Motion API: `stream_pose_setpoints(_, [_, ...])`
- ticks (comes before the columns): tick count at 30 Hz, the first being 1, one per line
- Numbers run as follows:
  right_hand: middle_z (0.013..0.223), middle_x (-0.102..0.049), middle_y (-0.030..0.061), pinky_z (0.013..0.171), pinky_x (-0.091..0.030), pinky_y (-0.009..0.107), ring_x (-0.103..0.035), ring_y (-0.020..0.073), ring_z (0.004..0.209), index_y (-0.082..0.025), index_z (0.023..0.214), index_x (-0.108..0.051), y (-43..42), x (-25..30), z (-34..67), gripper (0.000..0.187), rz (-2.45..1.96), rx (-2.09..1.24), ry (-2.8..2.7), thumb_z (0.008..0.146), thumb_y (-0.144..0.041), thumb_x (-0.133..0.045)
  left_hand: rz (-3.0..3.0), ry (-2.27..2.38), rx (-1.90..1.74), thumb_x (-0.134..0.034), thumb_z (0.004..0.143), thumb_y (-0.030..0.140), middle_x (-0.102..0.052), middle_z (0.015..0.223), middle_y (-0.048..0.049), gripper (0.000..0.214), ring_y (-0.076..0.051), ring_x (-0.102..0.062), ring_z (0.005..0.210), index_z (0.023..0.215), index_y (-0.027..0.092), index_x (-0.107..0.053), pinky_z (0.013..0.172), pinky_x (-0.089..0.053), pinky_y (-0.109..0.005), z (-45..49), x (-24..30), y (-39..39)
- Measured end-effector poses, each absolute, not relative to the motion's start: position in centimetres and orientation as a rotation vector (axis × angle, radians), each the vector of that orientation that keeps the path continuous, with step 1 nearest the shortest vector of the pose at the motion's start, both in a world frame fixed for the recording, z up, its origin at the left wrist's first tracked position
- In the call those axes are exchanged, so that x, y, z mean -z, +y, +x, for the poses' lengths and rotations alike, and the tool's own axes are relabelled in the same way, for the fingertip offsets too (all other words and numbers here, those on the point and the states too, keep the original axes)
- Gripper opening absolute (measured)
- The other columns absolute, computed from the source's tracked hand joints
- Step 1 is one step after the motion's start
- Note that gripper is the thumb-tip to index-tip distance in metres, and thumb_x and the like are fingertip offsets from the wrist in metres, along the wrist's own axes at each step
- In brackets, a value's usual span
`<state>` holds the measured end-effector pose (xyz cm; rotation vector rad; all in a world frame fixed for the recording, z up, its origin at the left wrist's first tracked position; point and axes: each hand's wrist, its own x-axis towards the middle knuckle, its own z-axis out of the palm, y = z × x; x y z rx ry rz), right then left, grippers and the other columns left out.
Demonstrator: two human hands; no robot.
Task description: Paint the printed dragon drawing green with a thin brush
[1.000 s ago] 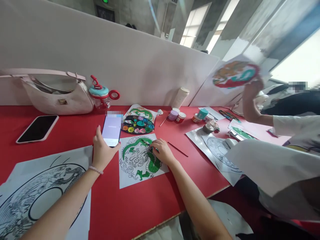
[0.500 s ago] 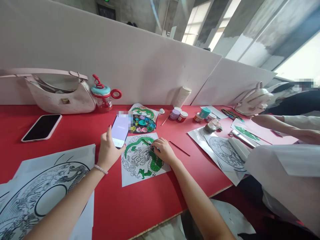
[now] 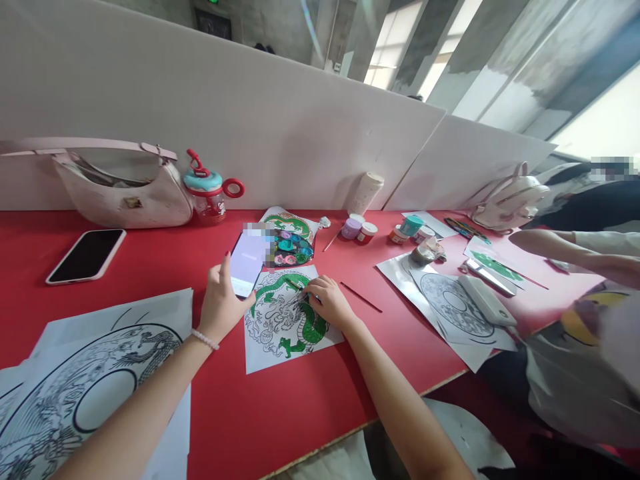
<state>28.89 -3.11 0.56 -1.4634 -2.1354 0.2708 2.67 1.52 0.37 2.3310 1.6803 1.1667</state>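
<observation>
My left hand (image 3: 220, 305) grips a lit phone (image 3: 246, 261) and holds it tilted up off the red table (image 3: 300, 400). My right hand (image 3: 326, 300) is closed on a thin paintbrush (image 3: 296, 287) whose tip rests on a dragon drawing (image 3: 286, 317), partly painted green. Just behind the drawing lies a round paint palette (image 3: 290, 248) with several colours.
A black phone (image 3: 86, 256), a pink handbag (image 3: 120, 188) and a small bottle (image 3: 210, 193) sit at the back left. A large uncoloured dragon sheet (image 3: 95, 380) lies at the near left. Paint jars (image 3: 359, 229) stand mid-table. Another person's arm (image 3: 570, 251) and papers (image 3: 450, 300) are on the right.
My left hand has carried the phone a little right and tilted it further up. The person on the right lowered the painted sheet they held up and now rests an arm on the table.
</observation>
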Motion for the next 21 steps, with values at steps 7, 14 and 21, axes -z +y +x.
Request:
stream_pose_setpoints(7, [0.112, -0.061, 0.0095, 0.092, -0.044, 0.039, -0.054, 0.02, 0.105, -0.021, 0.123, -0.05, -3.5, -0.7, 26.8, 0.037, -1.387, -0.456, -1.913, 0.087, -0.027, -0.041, 2.195, 1.602, -1.167, -0.072, 0.069, 0.033, -0.042, 0.12, -0.0196, 0.103, -0.034, -0.055, 0.106, 0.147, 0.014, -0.008, 0.079, -0.053, -0.044, 4.4, -2.3, -0.4])
stream_pose_setpoints(14, [0.127, -0.054, 0.0086, 0.089, -0.051, 0.039, -0.059, 0.0212, 0.109, -0.027, 0.135, -0.024, -4.1, -1.2, 23.5, 0.059, -0.946, -1.237, -1.007, 0.084, -0.052, -0.039, 2.117, 1.082, -0.943, -0.074, 0.069, 0.035, -0.021, 0.142, -0.018, 0.108, -0.039, -0.033, 0.133, 0.146, 0.031, 0.001, 0.099, -0.042, -0.051, 9.3, -2.0, -6.6])
stream_pose_setpoints(21, [0.117, -0.058, 0.0084, 0.078, -0.053, 0.035, -0.062, 0.0201, 0.095, -0.026, 0.133, -0.024, -4.4, -1.5, 23.7, 0.054, -1.066, -1.194, -0.986, 0.081, -0.034, -0.038, 1.965, 1.0, -0.927, -0.063, 0.078, 0.038, -0.006, 0.153, -0.0185, 0.098, -0.037, -0.015, 0.142, 0.147, 0.026, 0.006, 0.107, -0.033, -0.054, 9.1, -0.3, -7.3])
